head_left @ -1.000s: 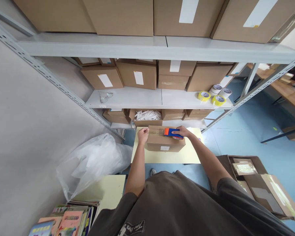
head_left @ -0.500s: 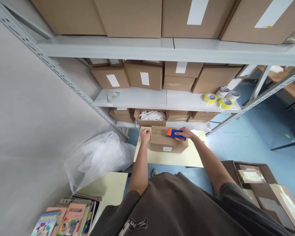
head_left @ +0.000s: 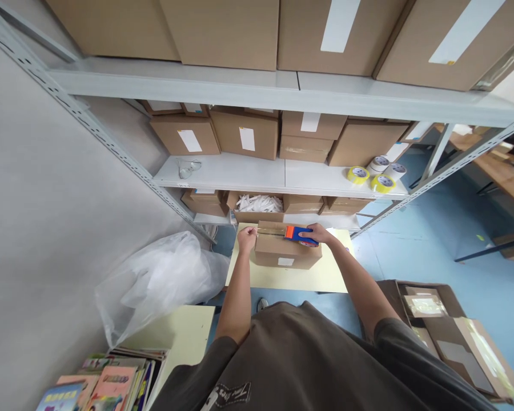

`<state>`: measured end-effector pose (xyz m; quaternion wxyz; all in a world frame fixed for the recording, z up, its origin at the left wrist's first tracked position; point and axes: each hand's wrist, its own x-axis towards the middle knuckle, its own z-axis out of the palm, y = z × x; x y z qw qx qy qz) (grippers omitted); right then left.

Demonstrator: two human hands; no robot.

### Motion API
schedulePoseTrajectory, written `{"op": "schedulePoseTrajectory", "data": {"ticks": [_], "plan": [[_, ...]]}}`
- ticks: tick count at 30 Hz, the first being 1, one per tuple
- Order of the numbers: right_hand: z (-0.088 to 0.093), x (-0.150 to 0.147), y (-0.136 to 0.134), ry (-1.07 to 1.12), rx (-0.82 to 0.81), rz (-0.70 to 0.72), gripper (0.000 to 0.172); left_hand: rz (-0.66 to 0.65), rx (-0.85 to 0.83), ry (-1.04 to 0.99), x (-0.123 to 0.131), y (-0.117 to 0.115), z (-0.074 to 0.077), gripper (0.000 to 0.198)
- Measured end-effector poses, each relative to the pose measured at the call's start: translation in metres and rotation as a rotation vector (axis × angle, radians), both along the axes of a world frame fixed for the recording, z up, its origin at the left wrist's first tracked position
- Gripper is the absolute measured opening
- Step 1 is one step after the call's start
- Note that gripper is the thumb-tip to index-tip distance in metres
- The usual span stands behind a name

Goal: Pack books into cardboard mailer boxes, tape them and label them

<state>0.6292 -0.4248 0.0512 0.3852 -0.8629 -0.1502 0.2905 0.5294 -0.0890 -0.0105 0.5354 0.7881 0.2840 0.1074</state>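
Observation:
A cardboard box (head_left: 288,261) with a white label on its near side rests on the pale yellow table (head_left: 278,278). My right hand (head_left: 317,233) is wrapped round a blue and orange tape dispenser (head_left: 298,234), which lies against the top of the box. Clear tape runs along the box top to the left of the dispenser. At the top's left edge, my left hand (head_left: 247,236) is closed with the fingertips pinched together; the tape's end seems to be between them, though it is too small to make out.
Behind the table stands a shelf rack (head_left: 240,171) with boxes and yellow tape rolls (head_left: 358,174). An open box (head_left: 259,216) holds white strips. A plastic bag (head_left: 171,271) and books (head_left: 111,385) are at left, opened cartons (head_left: 443,325) at right.
The whole view has shifted slightly, moving most things a little to the left. Both hands keep their places at the box, with the dispenser still in my right hand.

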Motion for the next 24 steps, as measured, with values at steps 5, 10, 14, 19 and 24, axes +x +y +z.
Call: {"op": "schedulePoseTrajectory", "data": {"ticks": [5,10,14,19,24], "plan": [[-0.001,0.005,0.003,0.001,-0.012,-0.011,0.065,0.0,0.012,0.007,0.004,0.001,0.003,0.021],[-0.004,0.007,0.009,-0.031,-0.03,-0.008,0.067,0.013,0.052,0.017,0.004,0.009,0.004,0.02],[-0.008,0.008,0.016,-0.023,-0.036,0.002,0.068,0.021,0.079,0.037,0.001,0.021,-0.002,0.021],[-0.009,0.007,0.021,-0.042,-0.057,0.012,0.069,0.083,0.111,0.073,-0.002,0.039,-0.015,0.023],[-0.009,0.008,0.022,-0.035,-0.079,-0.001,0.068,0.112,0.113,0.087,-0.002,0.064,-0.029,0.025]]}}
